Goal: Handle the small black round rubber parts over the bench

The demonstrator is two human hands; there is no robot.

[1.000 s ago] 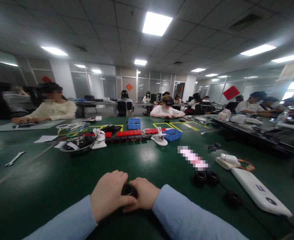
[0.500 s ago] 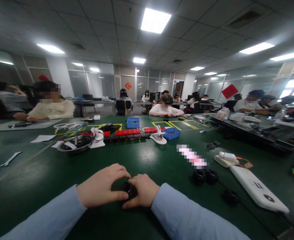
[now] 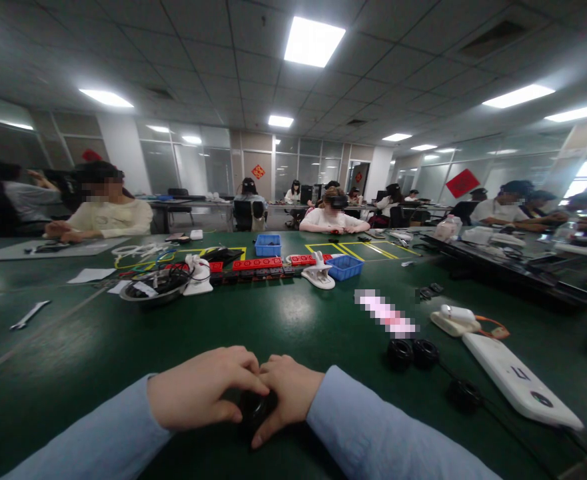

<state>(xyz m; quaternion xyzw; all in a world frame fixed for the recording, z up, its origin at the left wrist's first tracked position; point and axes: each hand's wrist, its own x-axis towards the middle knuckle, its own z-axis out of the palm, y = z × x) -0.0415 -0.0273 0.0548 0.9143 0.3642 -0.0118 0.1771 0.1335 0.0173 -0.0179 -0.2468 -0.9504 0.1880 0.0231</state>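
Note:
Both of my hands meet over the table in front of me, around a small black round object [image 3: 257, 407] that looks glossy and ring-like. My right hand [image 3: 293, 393] is wrapped round its far and right side, with the thumb stretched along the near side. From the left, my left hand [image 3: 200, 388] curls over it. Its fingertips rest by my right hand's fingers, and its thumb is at the object's left edge. Fingers hide much of the object, so its exact kind cannot be made out.
To the right lie black coiled cables [image 3: 426, 352], a white phone-like device [image 3: 523, 383] and a small white case [image 3: 456, 320]. Ahead are a white clip stand [image 3: 319, 272], blue bins [image 3: 346, 267], red-topped strips [image 3: 257, 265] and a metal bowl [image 3: 153, 299]. A wrench [image 3: 30, 316] lies left. Other people sit beyond.
My hands have come slightly nearer to me. The left fingers have closed further over the black object, covering more of it, and the right thumb has shifted down. The view has moved slightly.

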